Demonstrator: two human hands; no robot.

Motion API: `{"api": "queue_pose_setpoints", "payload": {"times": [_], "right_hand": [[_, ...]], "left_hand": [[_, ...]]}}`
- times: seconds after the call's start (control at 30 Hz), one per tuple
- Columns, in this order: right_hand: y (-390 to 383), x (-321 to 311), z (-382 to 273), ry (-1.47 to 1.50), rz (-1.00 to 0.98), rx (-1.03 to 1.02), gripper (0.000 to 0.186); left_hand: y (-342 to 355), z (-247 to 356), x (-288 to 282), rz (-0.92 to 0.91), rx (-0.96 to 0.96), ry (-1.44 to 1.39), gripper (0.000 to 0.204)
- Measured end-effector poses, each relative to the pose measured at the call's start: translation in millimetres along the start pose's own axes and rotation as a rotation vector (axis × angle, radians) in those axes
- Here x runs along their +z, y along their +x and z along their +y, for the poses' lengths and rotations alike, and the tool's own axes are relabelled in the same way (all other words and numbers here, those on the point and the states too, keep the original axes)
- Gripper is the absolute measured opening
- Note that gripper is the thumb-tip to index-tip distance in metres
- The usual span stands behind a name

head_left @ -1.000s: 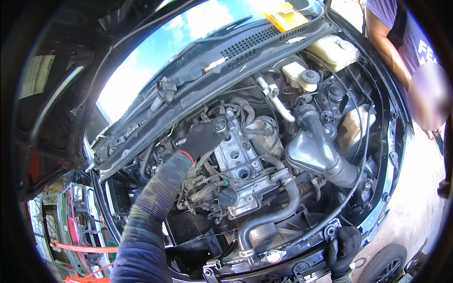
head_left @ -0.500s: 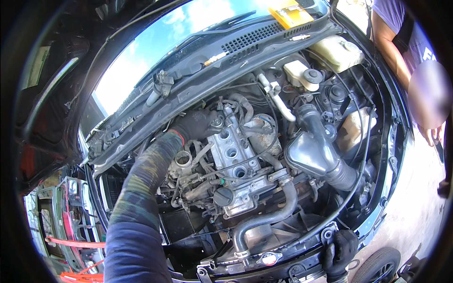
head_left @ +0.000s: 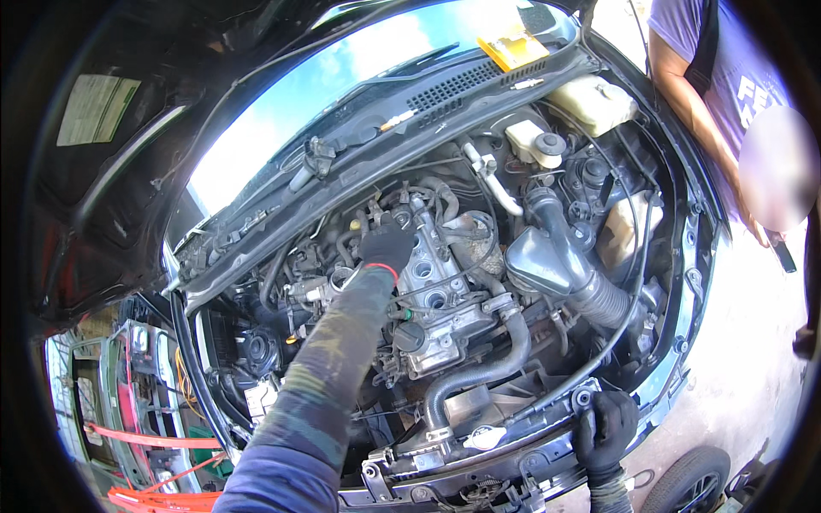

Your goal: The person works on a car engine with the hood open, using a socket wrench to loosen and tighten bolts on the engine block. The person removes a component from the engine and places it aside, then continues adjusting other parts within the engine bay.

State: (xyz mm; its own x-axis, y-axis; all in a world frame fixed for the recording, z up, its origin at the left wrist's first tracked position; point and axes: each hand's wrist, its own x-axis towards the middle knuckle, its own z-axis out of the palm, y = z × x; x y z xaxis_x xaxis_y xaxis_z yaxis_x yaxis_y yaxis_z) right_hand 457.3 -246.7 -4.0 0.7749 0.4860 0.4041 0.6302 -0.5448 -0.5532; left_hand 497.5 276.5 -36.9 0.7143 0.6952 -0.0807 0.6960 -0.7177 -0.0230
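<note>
My left hand, in a black glove with a red cuff, reaches onto the rear end of the metal engine cover. Its back hides the fingers, beside an ignition coil seated there. Round plug wells show along the cover, with a black oil cap at its near end. On the front rim of the engine bay, my right hand, in a dark glove, rests with fingers curled; what lies inside them is hidden. A removed ignition coil and spark plugs lie along the windshield cowl.
A yellow box sits on the cowl near another spark plug. A large air duct and a radiator hose flank the engine. The raised hood overhangs at left. At right stands another person holding a phone.
My left hand has shifted right and nearer over the engine cover, with the forearm swung right. My right hand stays on the front rim. The view has shifted slightly.
</note>
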Motion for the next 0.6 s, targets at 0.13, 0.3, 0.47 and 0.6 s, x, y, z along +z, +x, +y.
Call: {"api": "queue_pose_setpoints", "payload": {"times": [0.13,0.3,0.47,0.6], "right_hand": [[-1.8,0.0,3.2,-0.020,-0.006,-0.012,0.029],[-6.2,0.1,5.5,-0.013,-0.029,0.005,0.028],[-7.0,-0.5,7.6,0.002,-0.060,0.015,0.030],[-4.8,-0.4,6.3,0.018,-0.049,0.013,0.029]], "left_hand": [[29.2,-30.8,-12.6,-0.128,0.304,0.333,0.051],[74.0,-56.7,-32.0,0.063,0.843,0.142,0.049],[75.2,-59.3,-34.3,0.046,1.032,0.294,0.052],[66.3,-56.9,-38.1,-0.113,0.834,0.272,0.060]]}}
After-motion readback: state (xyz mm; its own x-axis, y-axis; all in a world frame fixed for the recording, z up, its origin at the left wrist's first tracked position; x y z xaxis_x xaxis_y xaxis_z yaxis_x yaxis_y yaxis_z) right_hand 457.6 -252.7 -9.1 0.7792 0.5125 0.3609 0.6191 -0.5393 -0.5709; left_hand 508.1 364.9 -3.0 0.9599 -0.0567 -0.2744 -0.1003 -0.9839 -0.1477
